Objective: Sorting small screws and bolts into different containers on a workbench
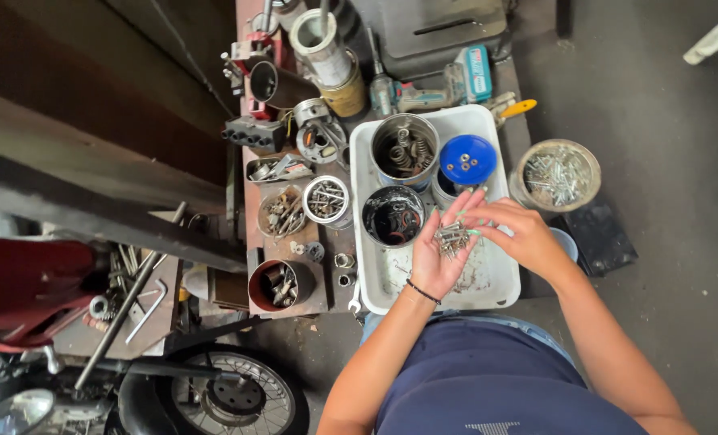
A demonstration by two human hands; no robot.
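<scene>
Screws (453, 238) lying in small heap on upturned palm of left hand (443, 250), fingers spread flat, nothing gripped. Right hand (520, 234) hovering just beside heap, fingertips (475, 217) pinching together over it; whether holding single screw, cannot tell. Both hands hanging above white tray (496, 282). Blue lid (467, 159), tin of springs (405, 149), tin of screws (557, 174) sitting near.

The small dull grey metal screws (453, 238) look greasy and matt above the smudged white plastic rectangular tray (488, 278). Inside that tray, the round blue plastic lid (467, 159) shines smooth, and the tall steel can of coiled springs (405, 149) gleams. Left of it, the rusty brown metal desk (326, 286) looks rough.
</scene>
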